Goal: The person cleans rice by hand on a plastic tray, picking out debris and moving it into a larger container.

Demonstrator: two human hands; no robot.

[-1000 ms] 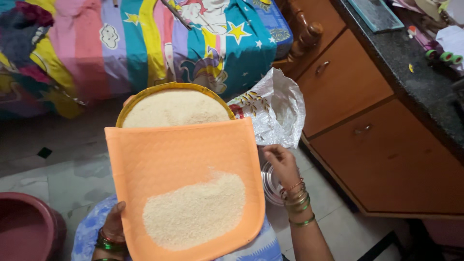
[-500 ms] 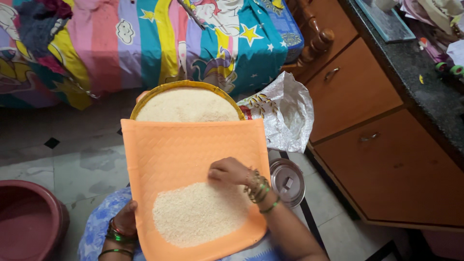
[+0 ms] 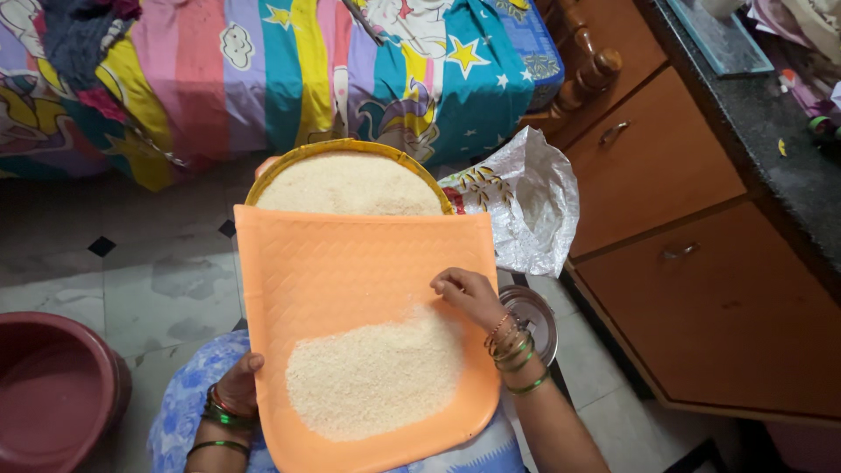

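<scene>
An orange winnowing tray (image 3: 350, 263) lies across my lap with a heap of pale rice (image 3: 377, 377) in its near half. My left hand (image 3: 238, 385) grips the tray's left edge, thumb on top. My right hand (image 3: 469, 293) rests on the tray at the upper right edge of the rice, fingers curled down onto the grains. Beyond the tray's far edge stands a round yellow-rimmed tub (image 3: 346, 180) full of rice, partly hidden by the tray.
A silvery plastic bag (image 3: 530, 206) lies right of the tub. A steel lid (image 3: 534, 315) sits on the floor under my right wrist. A maroon basin (image 3: 53, 385) stands at left, wooden cabinets (image 3: 692, 263) at right, a bed with a colourful sheet (image 3: 263, 70) behind.
My right hand left the tray's right edge and came onto the tray surface, then slid right along the top of the rice heap. The view shifted slightly.
</scene>
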